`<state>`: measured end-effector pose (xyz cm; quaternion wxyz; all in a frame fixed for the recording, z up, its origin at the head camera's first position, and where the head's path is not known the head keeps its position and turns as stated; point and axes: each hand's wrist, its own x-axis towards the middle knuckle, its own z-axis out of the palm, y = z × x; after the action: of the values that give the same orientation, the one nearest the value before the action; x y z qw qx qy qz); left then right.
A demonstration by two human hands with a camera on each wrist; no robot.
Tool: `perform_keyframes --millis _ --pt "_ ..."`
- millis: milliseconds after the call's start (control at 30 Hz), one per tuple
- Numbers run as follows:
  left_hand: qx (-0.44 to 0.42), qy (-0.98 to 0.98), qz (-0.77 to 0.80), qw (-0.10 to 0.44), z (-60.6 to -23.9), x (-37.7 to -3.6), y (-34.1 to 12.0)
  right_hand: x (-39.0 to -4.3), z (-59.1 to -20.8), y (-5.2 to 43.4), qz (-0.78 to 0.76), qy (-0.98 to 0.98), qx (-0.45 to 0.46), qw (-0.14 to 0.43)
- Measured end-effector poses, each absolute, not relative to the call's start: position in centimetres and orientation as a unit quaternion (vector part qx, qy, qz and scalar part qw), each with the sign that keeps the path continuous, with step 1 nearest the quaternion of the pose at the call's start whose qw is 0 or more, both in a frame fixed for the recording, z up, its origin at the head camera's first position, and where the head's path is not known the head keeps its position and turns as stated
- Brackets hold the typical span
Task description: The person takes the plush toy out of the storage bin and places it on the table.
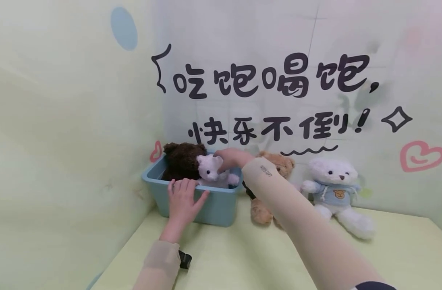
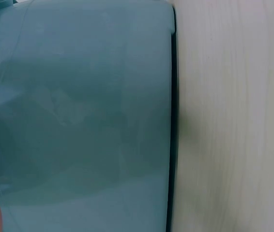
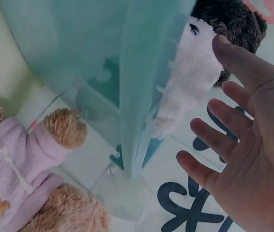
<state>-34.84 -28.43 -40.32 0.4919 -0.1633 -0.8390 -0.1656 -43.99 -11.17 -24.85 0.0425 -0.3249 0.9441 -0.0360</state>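
Bin (image 1: 221, 207): blue plastic, set on the pale green table (image 1: 351, 262) in the corner where two walls meet. All places below are given from this bin.

White toy (image 1: 210, 170): small, plush, sitting inside the bin at its near right, head above the rim. In the right wrist view the white toy (image 3: 190, 77) rises along the bin's wall (image 3: 137, 72).

Dark brown bear (image 1: 182, 160): inside the bin, behind and to the left of the white toy, touching it.

Right hand (image 1: 231, 158): over the bin's right end, fingers straight and spread, fingertips at the white toy's head; it grips nothing. The forearm crosses in front of the tan bear.

Left hand (image 1: 182, 198): laid flat on the bin's near rim, fingers straight and hooked just over the edge.

Tan bear (image 1: 275, 169): just right of the bin, purple top, largely hidden behind the right forearm.

White bear (image 1: 335, 189): further right, blue hooded top, seated against the lettered wall (image 1: 271, 80).
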Motion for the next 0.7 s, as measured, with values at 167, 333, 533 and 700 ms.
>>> perform_keyframes --millis 167,333,533,700 --pt "-0.161 -0.833 -0.170 0.501 -41.2 -34.8 -27.9 -43.5 -26.0 -11.2 -0.051 0.942 -0.327 0.061" --pt "-0.164 -0.826 -0.169 0.512 -41.3 -35.2 -27.9 -43.5 -26.1 -11.4 -0.073 0.943 -0.321 0.048" --pt "-0.162 -0.820 -0.172 0.522 -41.0 -35.3 -28.0 -43.8 -26.1 -12.0 -0.047 0.939 -0.337 0.048" --pt "-0.158 -0.827 -0.170 0.512 -40.8 -35.6 -28.1 -43.8 -26.2 -12.3 -0.006 0.943 -0.332 0.031"
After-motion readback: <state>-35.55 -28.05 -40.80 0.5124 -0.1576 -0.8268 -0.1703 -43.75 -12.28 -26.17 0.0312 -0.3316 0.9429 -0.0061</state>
